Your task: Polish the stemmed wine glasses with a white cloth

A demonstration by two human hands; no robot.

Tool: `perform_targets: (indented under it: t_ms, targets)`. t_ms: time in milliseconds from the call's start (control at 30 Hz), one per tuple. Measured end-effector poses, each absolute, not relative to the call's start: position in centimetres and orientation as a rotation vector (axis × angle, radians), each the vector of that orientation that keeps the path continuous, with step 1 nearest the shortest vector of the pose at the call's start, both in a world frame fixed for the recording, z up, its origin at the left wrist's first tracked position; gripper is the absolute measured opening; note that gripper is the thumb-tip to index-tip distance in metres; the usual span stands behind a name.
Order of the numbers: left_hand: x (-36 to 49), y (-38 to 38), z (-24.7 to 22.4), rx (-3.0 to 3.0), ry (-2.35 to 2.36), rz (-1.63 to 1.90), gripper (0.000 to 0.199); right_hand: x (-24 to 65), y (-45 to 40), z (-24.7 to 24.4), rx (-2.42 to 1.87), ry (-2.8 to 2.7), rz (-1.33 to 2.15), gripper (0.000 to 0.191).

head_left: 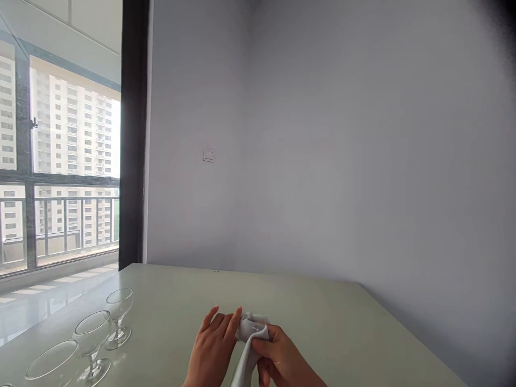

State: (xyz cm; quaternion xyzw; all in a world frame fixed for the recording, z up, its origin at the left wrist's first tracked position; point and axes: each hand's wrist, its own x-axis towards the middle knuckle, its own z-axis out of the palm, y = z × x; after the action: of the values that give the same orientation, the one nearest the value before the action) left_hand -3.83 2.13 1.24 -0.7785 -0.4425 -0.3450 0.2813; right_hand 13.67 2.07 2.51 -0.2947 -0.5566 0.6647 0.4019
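Note:
At the near middle of the table, my right hand [278,352] is closed on a light grey cloth [245,365], pinched between thumb and fingers. The cloth's tail hangs down toward the bottom edge. Its upper part wraps against a clear glass [249,324], which is mostly hidden by the cloth and my fingers. My left hand [214,344] is on the left side of this glass, back of the hand up, index finger along it and the other fingers partly bent. The left thumb is out of sight.
Several stemmed glasses stand upright in a row along the table's left side: a far one [120,305], a middle one [92,330] and a near one [54,365] cut by the frame. The pale green table [322,317] reaches the grey wall [342,161]. A window [72,161] is at left.

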Motion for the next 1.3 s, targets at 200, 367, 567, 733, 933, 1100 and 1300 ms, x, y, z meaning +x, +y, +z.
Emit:
perform_targets:
  t_ms: [200, 367, 567, 733, 933, 1100, 1300]
  targets:
    - [-4.2, 1.5, 1.9, -2.801, -1.707, -0.833, 0.032, 17.3, 1.0, 6.0, -0.859, -2.012, 1.499, 0.021]
    - [-3.1, 0.7, 2.0, -3.246, -1.741, -0.883, 0.018, 19.3, 0.9, 7.8, -0.847, -2.094, 1.545, 0.016]
    - [-3.3, 1.3, 1.9, -2.182, -1.281, -1.059, 0.034, 16.0, 2.0, 6.5, -0.804, -1.433, 1.587, 0.034]
    - [-4.3, 1.2, 3.0, -2.629, -1.575, -1.093, 0.040, 16.7, 0.8, 8.0, -0.738, -1.774, 1.579, 0.021]
    - [-3.1, 0.4, 3.1, -3.304, -1.687, -1.061, 0.057, 19.0, 0.9, 8.6, -0.783, -1.969, 1.638, 0.016]
    - [-3.1, 0.8, 2.1, -2.294, -1.382, -1.103, 0.035, 16.1, 2.1, 6.4, -0.815, -1.391, 1.632, 0.035]
    - [-4.2, 1.6, 2.3, -2.675, -1.647, -1.229, 0.041, 16.9, 0.7, 8.1, -0.717, -1.735, 1.602, 0.024]
